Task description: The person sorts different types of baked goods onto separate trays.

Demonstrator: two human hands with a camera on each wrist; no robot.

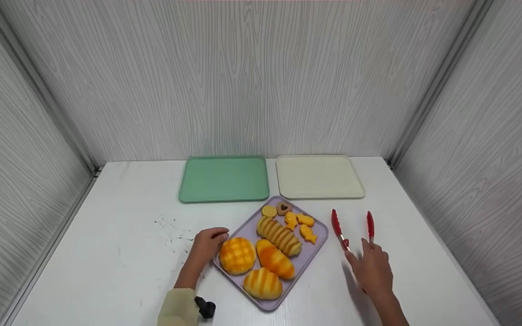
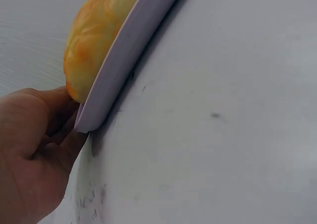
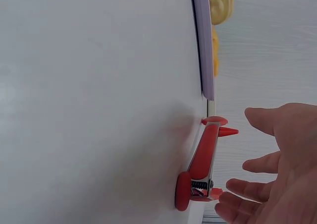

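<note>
On the white table a purple tray (image 1: 302,258) lies turned at an angle. My left hand (image 1: 206,246) pinches its left corner, thumb and fingers about the rim in the left wrist view. Beside those fingers sits a round checked bread (image 1: 237,255). The tray also bears a ridged long roll (image 1: 279,235), an orange-glazed roll (image 1: 275,259) and a striped bun (image 1: 263,284). Red-tipped tongs (image 1: 337,226) lie spread to the right of the tray. Over them hovers my right hand (image 1: 372,269), its fingers extended and apart from the tongs (image 3: 203,159) in the right wrist view.
Small pieces share the tray's far end: a round biscuit (image 1: 269,211), a heart cookie (image 1: 283,208) and several fish-shaped snacks (image 1: 307,233). Behind stand a green tray (image 1: 224,179) and a cream tray (image 1: 320,176), near the back wall (image 1: 243,81). Side walls flank the table.
</note>
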